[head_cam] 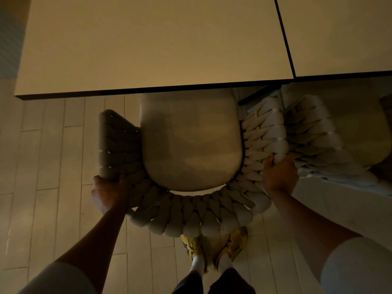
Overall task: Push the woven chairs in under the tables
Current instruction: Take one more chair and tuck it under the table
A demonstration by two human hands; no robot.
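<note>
Dim, warm yellowish light leaves the left hand and the woven chair on that side in deep shadow, while paler light from the right brightens the neighbouring chair, and wide-angle bending and soft blur spread toward the edges.

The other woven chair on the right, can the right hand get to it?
Probably yes. The right hand grips the near chair at its armrest, and the second woven chair sits right beside it with nothing between.
</note>
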